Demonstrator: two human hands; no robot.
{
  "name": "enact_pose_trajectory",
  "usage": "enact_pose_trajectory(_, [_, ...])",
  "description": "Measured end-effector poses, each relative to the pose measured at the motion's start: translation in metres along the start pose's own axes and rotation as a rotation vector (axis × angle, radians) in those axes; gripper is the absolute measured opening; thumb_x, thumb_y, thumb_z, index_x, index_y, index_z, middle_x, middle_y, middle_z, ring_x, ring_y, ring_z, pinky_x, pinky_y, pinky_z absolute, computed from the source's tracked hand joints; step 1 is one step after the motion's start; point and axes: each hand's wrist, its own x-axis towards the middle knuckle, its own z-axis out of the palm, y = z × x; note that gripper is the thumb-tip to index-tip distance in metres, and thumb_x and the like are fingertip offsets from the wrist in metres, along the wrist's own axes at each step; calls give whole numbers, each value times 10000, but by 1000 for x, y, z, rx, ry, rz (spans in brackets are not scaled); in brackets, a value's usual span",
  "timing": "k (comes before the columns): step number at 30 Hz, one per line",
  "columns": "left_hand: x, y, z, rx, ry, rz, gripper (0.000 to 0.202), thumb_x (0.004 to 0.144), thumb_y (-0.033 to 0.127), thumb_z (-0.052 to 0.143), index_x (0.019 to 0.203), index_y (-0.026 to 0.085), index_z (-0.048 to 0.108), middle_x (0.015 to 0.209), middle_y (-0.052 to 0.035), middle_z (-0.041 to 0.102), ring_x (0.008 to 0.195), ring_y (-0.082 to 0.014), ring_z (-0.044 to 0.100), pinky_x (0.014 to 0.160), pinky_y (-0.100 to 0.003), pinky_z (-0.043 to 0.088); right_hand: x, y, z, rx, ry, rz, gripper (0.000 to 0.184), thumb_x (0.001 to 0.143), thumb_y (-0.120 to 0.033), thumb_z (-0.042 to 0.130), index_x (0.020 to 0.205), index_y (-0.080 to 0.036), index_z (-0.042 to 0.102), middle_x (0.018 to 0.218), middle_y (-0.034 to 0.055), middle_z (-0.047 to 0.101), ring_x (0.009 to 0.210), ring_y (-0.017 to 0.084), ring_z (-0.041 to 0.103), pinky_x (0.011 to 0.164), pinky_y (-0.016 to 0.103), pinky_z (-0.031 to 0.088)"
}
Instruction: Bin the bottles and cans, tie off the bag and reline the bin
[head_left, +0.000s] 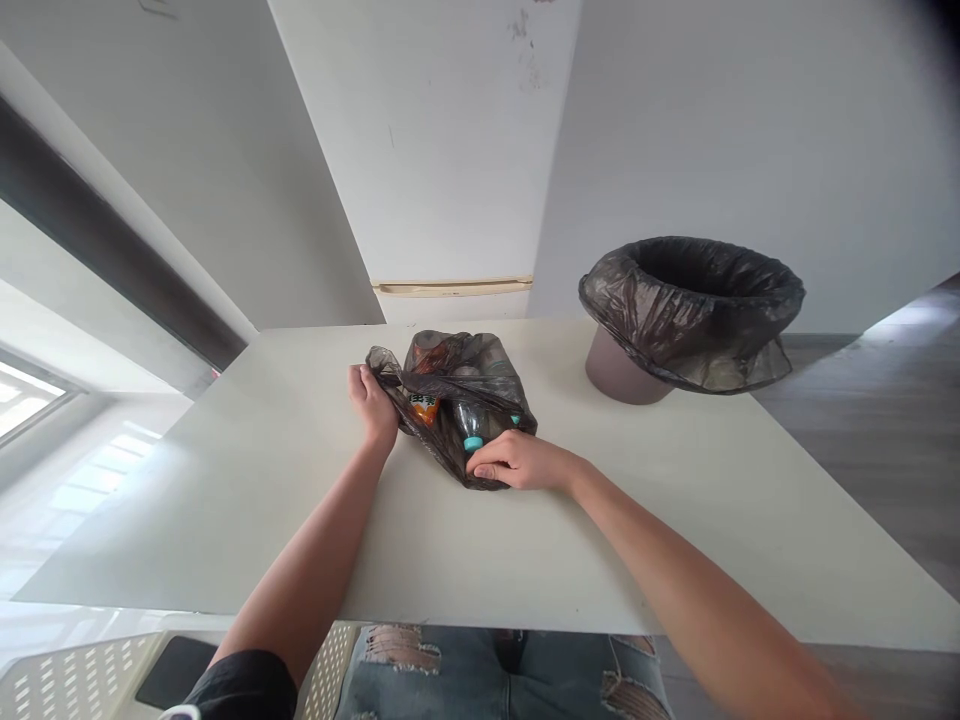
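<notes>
A thin black plastic bag [504, 383] lies on the white table with its mouth partly open toward me. Inside are a clear plastic bottle [470, 416] with a teal cap and an orange packet [424, 408]; other contents show only dimly through the film. My left hand [373, 408] is closed on the gathered left edge of the bag. At the near right rim, my right hand [529, 460] has its fingers curled on the plastic, just beside the bottle cap. The thumb lies against the curled fingers, and the palm is hidden.
A brown bin [624, 366] stands at the table's back right, its black liner [626, 305] folded over the rim. A white fridge [442, 150] rises behind the white table [525, 560]. Below the near left edge, a dark phone [177, 670] rests on a perforated pale seat.
</notes>
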Motion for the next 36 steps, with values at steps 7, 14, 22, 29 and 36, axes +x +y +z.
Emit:
enact_pose_trajectory(7, [0, 1, 1, 5, -2, -3, 448, 1082, 580, 444, 810, 223, 434, 772, 19, 445, 744, -157, 407, 721, -317, 366, 0, 9, 3, -367, 394, -173, 242, 1078, -288, 557, 979, -200, 760, 800, 34, 684, 745, 163, 578, 709, 302, 449])
enact_pose_trajectory(14, [0, 2, 1, 8, -9, -5, 449, 1081, 584, 436, 811, 225, 431, 778, 13, 449, 751, -162, 420, 726, -323, 365, 3, 20, 4, -556, 363, -245, 400, 1060, -87, 454, 1332, -220, 716, 871, 47, 657, 852, 189, 559, 748, 301, 494])
enact_pose_trajectory(22, [-2, 4, 1, 6, -20, -14, 477, 1068, 633, 431, 814, 229, 425, 778, 16, 440, 741, -160, 413, 725, -321, 367, 5, 17, 4, -577, 265, -192, 381, 1064, -94, 477, 1324, -195, 736, 915, 63, 696, 859, 193, 568, 802, 323, 516])
enact_pose_trajectory(29, [-2, 4, 1, 16, -18, -10, 468, 1079, 605, 430, 805, 227, 425, 771, 13, 446, 747, -163, 419, 730, -327, 367, 4, 19, 4, -578, 262, -198, 383, 1076, -109, 457, 1331, -191, 730, 908, 68, 695, 864, 196, 575, 794, 321, 505])
enact_pose_trajectory(36, [-2, 2, 1, 15, -20, -10, 475, 1079, 615, 428, 809, 225, 425, 766, 22, 437, 738, -154, 408, 721, -319, 362, 4, 18, 4, -562, 274, -204, 370, 1084, -123, 458, 1319, -188, 735, 902, 66, 699, 845, 191, 561, 764, 318, 490])
